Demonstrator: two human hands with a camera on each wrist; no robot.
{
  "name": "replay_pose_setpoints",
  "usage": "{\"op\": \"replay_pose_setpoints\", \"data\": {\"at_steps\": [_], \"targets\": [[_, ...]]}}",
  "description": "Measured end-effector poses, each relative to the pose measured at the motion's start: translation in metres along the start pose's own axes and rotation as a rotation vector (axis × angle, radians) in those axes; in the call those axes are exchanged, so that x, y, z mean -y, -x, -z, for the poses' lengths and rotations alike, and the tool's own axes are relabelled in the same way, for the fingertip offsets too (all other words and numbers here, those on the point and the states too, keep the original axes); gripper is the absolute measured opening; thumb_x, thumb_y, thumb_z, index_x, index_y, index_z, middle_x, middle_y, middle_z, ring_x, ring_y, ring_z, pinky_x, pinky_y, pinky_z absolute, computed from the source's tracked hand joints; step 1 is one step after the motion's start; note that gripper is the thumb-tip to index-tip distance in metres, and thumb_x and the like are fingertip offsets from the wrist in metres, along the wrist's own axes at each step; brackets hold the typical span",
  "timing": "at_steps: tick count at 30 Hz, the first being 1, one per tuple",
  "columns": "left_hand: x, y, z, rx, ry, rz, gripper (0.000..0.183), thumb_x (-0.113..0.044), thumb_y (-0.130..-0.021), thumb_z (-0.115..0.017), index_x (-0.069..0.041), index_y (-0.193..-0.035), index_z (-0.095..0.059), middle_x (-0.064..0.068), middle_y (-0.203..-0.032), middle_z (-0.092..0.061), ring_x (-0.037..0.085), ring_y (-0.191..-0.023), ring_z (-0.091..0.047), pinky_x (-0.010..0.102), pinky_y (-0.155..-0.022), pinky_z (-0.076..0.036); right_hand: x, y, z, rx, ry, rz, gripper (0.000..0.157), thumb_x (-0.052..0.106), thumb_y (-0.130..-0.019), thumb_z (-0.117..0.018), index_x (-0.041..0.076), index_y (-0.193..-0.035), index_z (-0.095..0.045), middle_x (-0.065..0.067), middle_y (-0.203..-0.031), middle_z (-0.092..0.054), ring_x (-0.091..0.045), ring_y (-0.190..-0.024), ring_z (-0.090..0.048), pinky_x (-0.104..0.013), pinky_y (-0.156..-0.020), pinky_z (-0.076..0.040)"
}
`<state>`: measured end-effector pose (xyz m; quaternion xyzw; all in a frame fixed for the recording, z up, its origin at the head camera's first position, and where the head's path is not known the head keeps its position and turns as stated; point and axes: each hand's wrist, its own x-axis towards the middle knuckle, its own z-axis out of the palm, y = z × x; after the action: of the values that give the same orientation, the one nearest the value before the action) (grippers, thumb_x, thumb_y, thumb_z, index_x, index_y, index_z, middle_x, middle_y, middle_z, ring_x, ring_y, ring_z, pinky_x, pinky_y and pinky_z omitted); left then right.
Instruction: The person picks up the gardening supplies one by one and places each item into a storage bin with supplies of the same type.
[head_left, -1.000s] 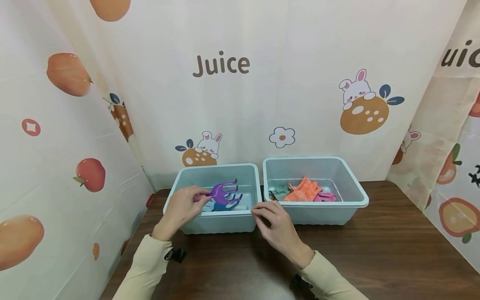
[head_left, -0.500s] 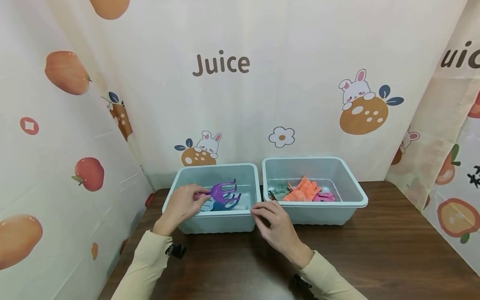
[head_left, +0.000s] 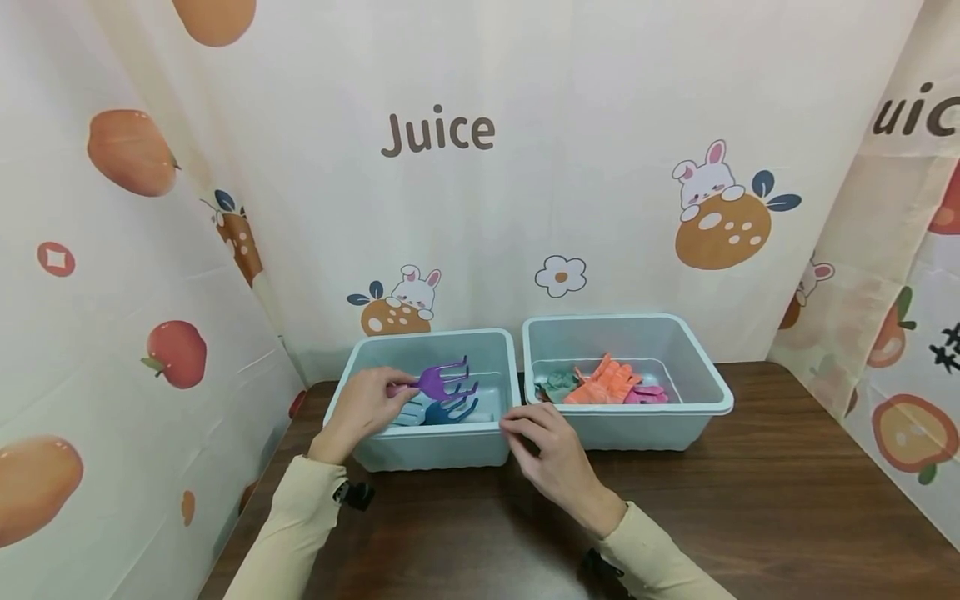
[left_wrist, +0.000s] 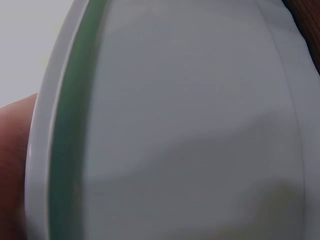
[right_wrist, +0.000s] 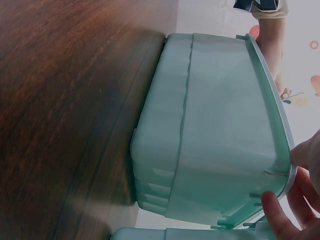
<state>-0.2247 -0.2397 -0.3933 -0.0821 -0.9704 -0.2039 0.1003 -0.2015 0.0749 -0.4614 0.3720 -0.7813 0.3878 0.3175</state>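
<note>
My left hand [head_left: 365, 408] reaches over the left light-blue plastic bin [head_left: 435, 452] and pinches a purple hand rake [head_left: 433, 382] by its handle end. The rake's tines point right. Below it in the bin lie a dark blue hand rake [head_left: 442, 412] and a light blue piece [head_left: 410, 412], partly hidden by the front rim. My right hand [head_left: 551, 457] grips that bin's front right corner. In the right wrist view, its fingers [right_wrist: 277, 215] hold the rim from both sides. The left wrist view shows mostly the bin's outer wall [left_wrist: 190, 100].
Beside it on the right stands a second light-blue bin [head_left: 633, 430]. It holds an orange glove [head_left: 609, 382], a crumpled green item [head_left: 558, 385] and a pink one [head_left: 647, 395]. Both bins stand on a dark wooden table [head_left: 750, 500], against a printed curtain [head_left: 600, 167].
The purple rake has shifted slightly left, and more of the dark blue rake shows below it. My right hand stays at the bin corner.
</note>
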Motion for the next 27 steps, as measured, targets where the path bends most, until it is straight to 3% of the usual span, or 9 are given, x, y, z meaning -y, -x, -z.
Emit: {"op": "replay_pose_setpoints", "data": {"at_steps": [8,16,27], "targets": [[0.005,-0.006,0.001,0.032,-0.004,0.005,0.027,-0.029,-0.099,-0.076,-0.015,-0.122,-0.081,0.007,-0.117,-0.079,0.022,-0.098,-0.066,0.047,-0.091,-0.060,0.000,0.001,-0.001,0.009,0.001,-0.008,0.022,0.002,-0.087,-0.085,0.012,-0.107,-0.083,0.002,-0.113,-0.076,-0.017,-0.107,-0.067,-0.044,-0.105,-0.056],[0.009,-0.012,-0.002,0.068,0.028,-0.003,0.026,-0.028,-0.100,-0.076,-0.014,-0.120,-0.082,0.005,-0.110,-0.080,0.018,-0.088,-0.062,0.039,-0.085,-0.058,0.001,0.000,0.001,0.002,0.005,-0.002,0.022,0.002,-0.087,-0.086,0.012,-0.107,-0.083,0.001,-0.113,-0.076,-0.018,-0.106,-0.067,-0.047,-0.106,-0.055],[0.012,-0.014,-0.005,0.096,0.037,-0.009,0.025,-0.027,-0.101,-0.074,-0.012,-0.120,-0.081,0.004,-0.108,-0.079,0.018,-0.087,-0.061,0.036,-0.082,-0.055,0.003,-0.001,0.001,0.007,0.005,-0.007,0.022,0.002,-0.087,-0.085,0.012,-0.107,-0.083,0.001,-0.113,-0.076,-0.018,-0.107,-0.067,-0.047,-0.106,-0.055]]}}
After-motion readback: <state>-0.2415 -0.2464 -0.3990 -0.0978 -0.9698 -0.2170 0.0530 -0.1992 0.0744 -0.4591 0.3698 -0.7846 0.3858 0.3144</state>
